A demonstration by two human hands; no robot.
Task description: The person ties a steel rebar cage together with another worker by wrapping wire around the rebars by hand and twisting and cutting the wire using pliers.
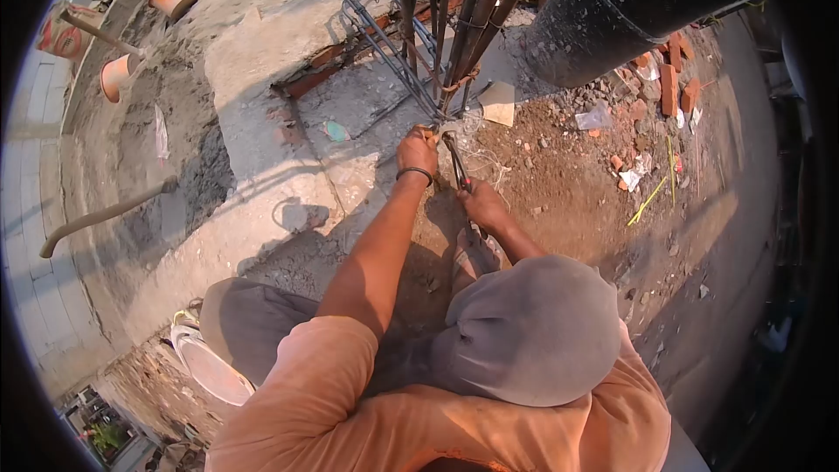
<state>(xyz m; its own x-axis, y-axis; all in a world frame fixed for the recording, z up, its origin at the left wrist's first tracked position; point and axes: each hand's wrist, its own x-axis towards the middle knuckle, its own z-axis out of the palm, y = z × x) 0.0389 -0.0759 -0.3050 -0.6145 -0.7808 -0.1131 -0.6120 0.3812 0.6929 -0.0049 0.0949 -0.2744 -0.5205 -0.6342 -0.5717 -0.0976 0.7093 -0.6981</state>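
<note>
Right hand (pixel 483 208) is closed on long, dark metal pincers (pixel 455 160), likely stiff, best held low. Left hand (pixel 418 153) curls beside their far end; contents unclear.

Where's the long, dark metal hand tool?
Head view, centre: tool in the right hand, just right of the left hand, far end near the foot of the brown steel rods.

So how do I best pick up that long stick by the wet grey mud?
Probably from above, around the middle of the stick: it's long and thin, with nothing lying across that part. One end meets the grey mud, so that end looks messier.
</note>
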